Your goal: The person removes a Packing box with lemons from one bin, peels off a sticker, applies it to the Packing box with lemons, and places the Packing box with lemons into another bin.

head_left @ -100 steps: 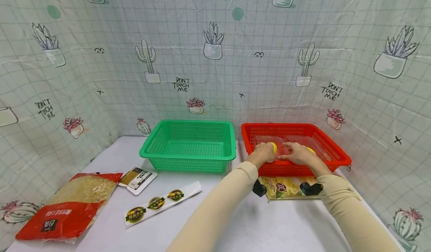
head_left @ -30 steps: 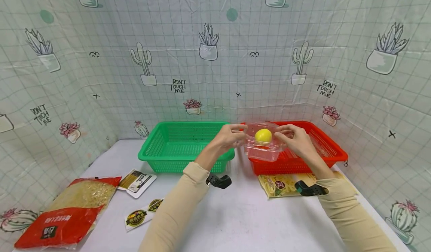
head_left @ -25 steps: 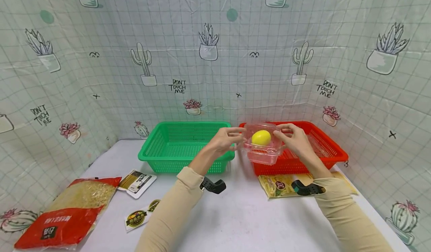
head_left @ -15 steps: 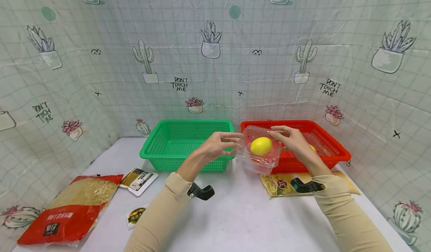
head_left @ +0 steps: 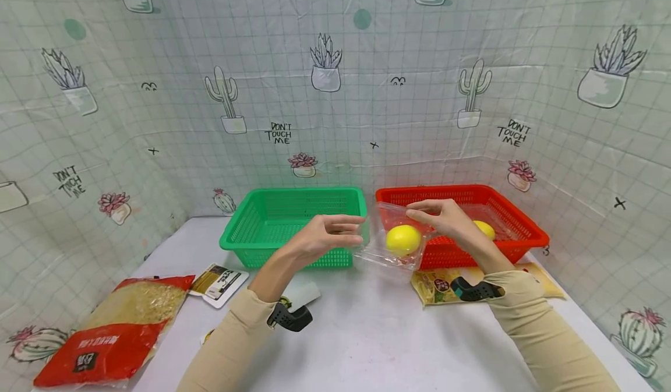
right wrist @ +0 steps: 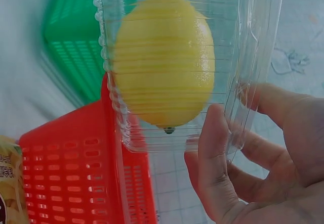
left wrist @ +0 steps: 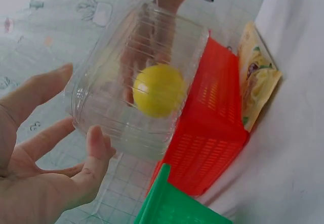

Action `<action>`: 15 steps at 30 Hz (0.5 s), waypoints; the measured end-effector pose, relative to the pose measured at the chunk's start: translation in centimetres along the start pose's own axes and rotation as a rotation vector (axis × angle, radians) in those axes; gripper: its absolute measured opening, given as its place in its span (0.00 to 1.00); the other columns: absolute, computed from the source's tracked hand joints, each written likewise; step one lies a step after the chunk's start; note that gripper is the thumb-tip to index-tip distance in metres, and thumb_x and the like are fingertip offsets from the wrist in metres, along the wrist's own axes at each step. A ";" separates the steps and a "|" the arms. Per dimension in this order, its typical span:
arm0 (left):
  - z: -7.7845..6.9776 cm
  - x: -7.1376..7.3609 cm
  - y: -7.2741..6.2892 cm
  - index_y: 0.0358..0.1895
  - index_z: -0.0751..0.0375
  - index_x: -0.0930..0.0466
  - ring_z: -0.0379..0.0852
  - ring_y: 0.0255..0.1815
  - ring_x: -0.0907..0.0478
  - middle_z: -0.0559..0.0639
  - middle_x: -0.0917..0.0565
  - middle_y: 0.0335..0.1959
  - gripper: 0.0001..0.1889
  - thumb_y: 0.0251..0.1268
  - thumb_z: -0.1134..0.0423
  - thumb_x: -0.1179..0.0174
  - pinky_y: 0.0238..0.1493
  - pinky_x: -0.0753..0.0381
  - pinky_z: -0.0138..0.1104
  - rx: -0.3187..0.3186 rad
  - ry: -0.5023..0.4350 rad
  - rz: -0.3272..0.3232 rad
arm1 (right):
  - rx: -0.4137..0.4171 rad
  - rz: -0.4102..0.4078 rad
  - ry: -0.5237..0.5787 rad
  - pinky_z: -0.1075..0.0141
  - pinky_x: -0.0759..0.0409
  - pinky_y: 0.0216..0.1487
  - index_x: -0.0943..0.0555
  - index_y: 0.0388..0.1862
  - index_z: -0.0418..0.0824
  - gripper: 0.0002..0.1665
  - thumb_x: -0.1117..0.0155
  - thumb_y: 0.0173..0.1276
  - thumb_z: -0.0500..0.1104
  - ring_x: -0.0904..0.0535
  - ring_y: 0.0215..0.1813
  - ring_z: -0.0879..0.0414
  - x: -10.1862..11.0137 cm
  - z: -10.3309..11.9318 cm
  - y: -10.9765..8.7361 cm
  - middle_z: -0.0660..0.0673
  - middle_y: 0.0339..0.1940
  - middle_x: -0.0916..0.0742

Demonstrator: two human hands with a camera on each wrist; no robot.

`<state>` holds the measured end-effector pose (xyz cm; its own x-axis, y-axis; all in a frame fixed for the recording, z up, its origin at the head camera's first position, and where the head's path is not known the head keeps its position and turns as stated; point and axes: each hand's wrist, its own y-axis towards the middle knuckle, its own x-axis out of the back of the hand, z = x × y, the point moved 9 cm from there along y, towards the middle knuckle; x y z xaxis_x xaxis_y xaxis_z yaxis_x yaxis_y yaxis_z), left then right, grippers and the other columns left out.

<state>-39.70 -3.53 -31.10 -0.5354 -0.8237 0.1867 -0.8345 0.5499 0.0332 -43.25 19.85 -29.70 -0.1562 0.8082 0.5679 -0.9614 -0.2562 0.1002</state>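
A yellow lemon (head_left: 403,240) lies inside a clear plastic clamshell box (left wrist: 104,97), held up over the table in front of the red basket (head_left: 435,257). At the box's left edge, my left hand (head_left: 321,237) holds the rim with thumb and fingertips. On the other side, my right hand (head_left: 452,222) pinches the right edge; its fingers (right wrist: 212,153) show around the plastic rim in the right wrist view. Another lemon (head_left: 484,229) sits in the red basket, beside more clear plastic.
To the left of the red basket stands a green basket (head_left: 293,257). A yellow packet (head_left: 435,288) lies before the red one. On the left are a red-and-clear bag (head_left: 112,334), a small white-edged packet (head_left: 219,285) and a sticker strip (head_left: 304,296), partly hidden by my left arm.
Both hands, earlier down in the red basket, have lifted the box with the lemon out. They have carried it left and towards me, and the box has tilted.
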 end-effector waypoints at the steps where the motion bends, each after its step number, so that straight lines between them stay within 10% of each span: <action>1: 0.0 0.0 -0.3 0.68 0.53 0.27 0.52 0.73 0.33 0.57 0.29 0.71 0.29 0.62 0.63 0.33 0.72 0.34 0.49 -0.005 0.027 0.003 | 0.000 0.001 -0.006 0.61 0.14 0.42 0.23 0.64 0.42 0.30 0.37 0.69 0.57 0.24 0.59 0.42 -0.1 0.1 0.0 0.36 0.64 0.20; 15: 0.9 0.5 -3.2 0.69 0.49 0.29 0.48 0.57 0.20 0.55 0.27 0.69 0.33 0.59 0.59 0.30 0.55 0.18 0.45 -0.054 0.151 0.042 | 0.025 0.052 -0.076 0.59 0.13 0.37 0.20 0.60 0.42 0.27 0.35 0.68 0.55 0.20 0.47 0.48 -1.5 1.7 -1.5 0.37 0.59 0.17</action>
<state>-37.43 -5.76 -31.99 -0.5407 -0.7720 0.3341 -0.8014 0.5935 0.0745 -41.16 18.14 -29.33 -0.1877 0.7510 0.6331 -0.9463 -0.3109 0.0883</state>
